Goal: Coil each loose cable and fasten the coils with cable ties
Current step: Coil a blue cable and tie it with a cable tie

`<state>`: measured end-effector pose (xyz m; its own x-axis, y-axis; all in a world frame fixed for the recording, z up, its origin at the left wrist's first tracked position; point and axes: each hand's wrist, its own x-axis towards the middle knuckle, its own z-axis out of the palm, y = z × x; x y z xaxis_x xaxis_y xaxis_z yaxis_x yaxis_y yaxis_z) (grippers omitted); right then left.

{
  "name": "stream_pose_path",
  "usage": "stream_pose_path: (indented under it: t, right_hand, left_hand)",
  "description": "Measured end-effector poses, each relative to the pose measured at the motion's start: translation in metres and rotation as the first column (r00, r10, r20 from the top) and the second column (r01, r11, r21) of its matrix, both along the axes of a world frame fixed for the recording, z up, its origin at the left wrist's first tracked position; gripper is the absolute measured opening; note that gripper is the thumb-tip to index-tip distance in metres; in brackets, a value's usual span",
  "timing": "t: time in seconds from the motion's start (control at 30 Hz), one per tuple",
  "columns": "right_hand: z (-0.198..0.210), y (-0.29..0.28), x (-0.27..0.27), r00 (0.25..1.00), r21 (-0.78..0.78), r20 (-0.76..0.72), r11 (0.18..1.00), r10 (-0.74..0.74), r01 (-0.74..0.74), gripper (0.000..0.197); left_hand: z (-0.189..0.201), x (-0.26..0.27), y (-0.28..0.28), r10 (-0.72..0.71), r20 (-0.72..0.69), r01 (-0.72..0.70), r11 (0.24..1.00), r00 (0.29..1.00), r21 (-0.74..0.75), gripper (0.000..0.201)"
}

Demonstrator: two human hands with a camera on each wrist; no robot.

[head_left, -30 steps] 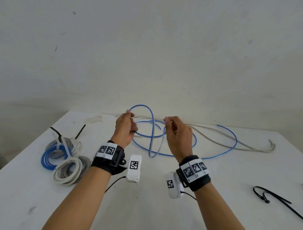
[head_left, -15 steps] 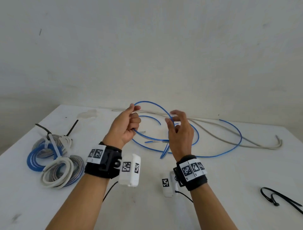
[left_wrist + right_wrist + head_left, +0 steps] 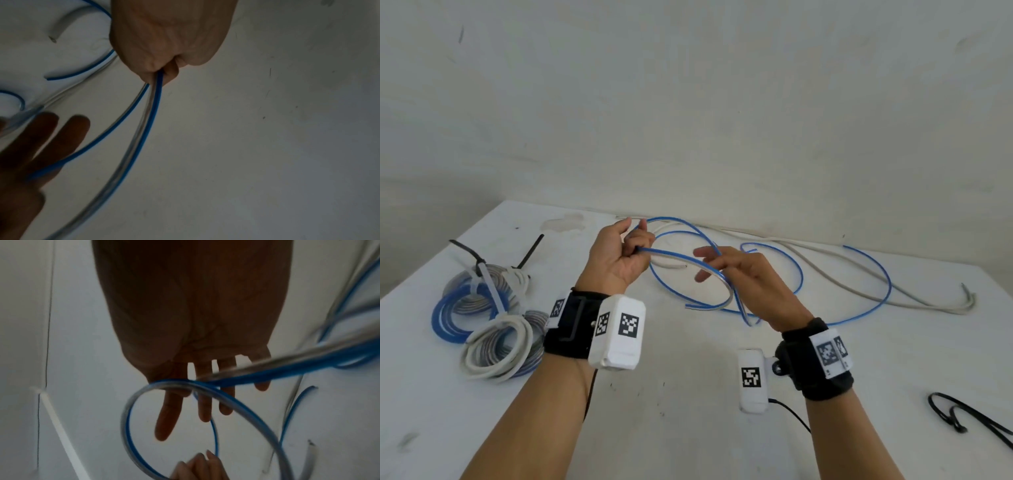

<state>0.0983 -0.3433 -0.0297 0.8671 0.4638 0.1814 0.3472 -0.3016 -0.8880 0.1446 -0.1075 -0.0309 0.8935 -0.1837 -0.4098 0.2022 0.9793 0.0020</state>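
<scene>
Above the white table (image 3: 688, 428), my left hand (image 3: 616, 260) is clenched round the blue-striped cable (image 3: 681, 258), two strands leaving the fist side by side. My right hand (image 3: 750, 284) has its fingers (image 3: 167, 417) straight and spread, the cable lying across them, guided rather than gripped. Most of the cable's length trails loose on the table behind, crossing a grey cable (image 3: 859, 284).

Step in hand, as I judge it: laying another turn into the left fist. Best done by matching each new loop to the one already held and letting the cable twist freely through the open right hand, so no kink sets in.

Head view alone shows two finished, tied coils (image 3: 486, 325) at far left and a spare black cable tie (image 3: 969, 421) at right. Left wrist view alone shows both strands exiting the fist. Right wrist view shows the loop curving below my fingertips, though blurred.
</scene>
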Motion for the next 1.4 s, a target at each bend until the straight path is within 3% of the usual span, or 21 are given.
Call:
stream_pose_path:
  t: [0.1,0.17,0.23,0.27,0.33,0.37,0.47,0.53,0.73,0.83,0.97,1.03,1.13,1.23,1.27,1.3,1.4]
  right_hand:
    - [0.012,-0.008,-0.006,0.995,0.178,-0.062,0.982,0.073,-0.061,0.039]
    - [0.019,-0.014,-0.008,1.000,0.151,-0.012,0.989,0.013,-0.011,0.025]
    - [0.022,-0.018,-0.007,0.975,0.016,0.145,0.986,-0.166,0.165,0.008]
    - [0.024,-0.021,-0.007,0.929,-0.058,0.253,0.954,-0.271,0.294,0.005]
    - [0.023,-0.025,-0.005,0.806,-0.148,0.453,0.860,-0.381,0.489,0.014]
    - [0.023,-0.027,-0.004,0.783,-0.181,0.482,0.829,-0.394,0.529,0.023]
    - [0.023,-0.033,-0.001,0.776,-0.244,0.430,0.768,-0.462,0.592,0.053]
    - [0.022,-0.040,0.001,0.755,-0.222,0.403,0.745,-0.517,0.629,0.055]
    - [0.011,-0.020,0.000,0.936,-0.227,-0.050,0.917,-0.347,0.328,0.038]
    - [0.006,-0.005,-0.003,0.951,-0.138,-0.191,0.966,-0.243,0.219,0.043]
    - [0.003,-0.001,-0.003,0.929,0.005,-0.277,0.967,-0.243,0.255,0.045]
    - [0.001,0.000,0.000,0.912,0.116,-0.290,0.935,-0.291,0.335,0.034]
    - [0.002,-0.006,0.004,0.866,0.380,-0.360,0.793,-0.348,0.477,0.014]
    - [0.007,-0.015,0.006,0.857,0.556,-0.457,0.676,-0.237,0.483,0.047]
    - [0.009,-0.016,0.006,0.866,0.588,-0.455,0.660,-0.210,0.468,0.050]
    - [0.011,-0.016,0.005,0.880,0.615,-0.429,0.647,-0.204,0.450,0.049]
    - [0.018,-0.011,0.001,0.917,0.684,-0.287,0.610,-0.277,0.399,0.049]
  left_hand:
    - [0.003,-0.001,0.009,0.103,-0.026,-0.103,0.995,0.994,0.015,0.019]
    - [0.006,-0.003,0.013,0.159,-0.023,-0.156,0.984,0.987,0.082,0.017]
    - [0.008,-0.003,0.016,0.213,0.012,-0.212,0.960,0.977,0.181,0.017]
    - [0.009,-0.004,0.016,0.227,0.044,-0.231,0.945,0.973,0.233,0.018]
    - [0.012,-0.005,0.014,0.229,0.110,-0.252,0.917,0.967,0.310,0.018]
    - [0.014,-0.005,0.013,0.230,0.132,-0.262,0.906,0.964,0.333,0.018]
    - [0.017,-0.006,0.011,0.213,0.175,-0.267,0.875,0.961,0.404,0.021]
    - [0.017,-0.007,0.010,0.167,0.191,-0.236,0.867,0.967,0.438,0.025]
    - [0.026,-0.015,-0.010,0.015,0.268,-0.148,0.862,0.963,0.485,0.028]
    - [0.029,-0.017,-0.016,-0.053,0.293,-0.084,0.897,0.955,0.434,0.030]
    - [0.030,-0.020,-0.018,-0.129,0.317,0.003,0.929,0.940,0.370,0.031]
    - [0.030,-0.019,-0.018,-0.142,0.315,0.012,0.925,0.938,0.380,0.031]
    - [0.029,-0.017,-0.013,-0.103,0.292,-0.056,0.870,0.951,0.489,0.032]
    - [0.026,-0.015,-0.008,-0.031,0.251,-0.115,0.829,0.967,0.547,0.035]
    - [0.026,-0.016,-0.008,-0.053,0.247,-0.101,0.817,0.967,0.567,0.033]
    - [0.027,-0.018,-0.009,-0.115,0.243,-0.062,0.783,0.963,0.619,0.029]
    - [0.028,-0.027,-0.017,-0.377,0.205,0.047,0.561,0.903,0.827,0.022]
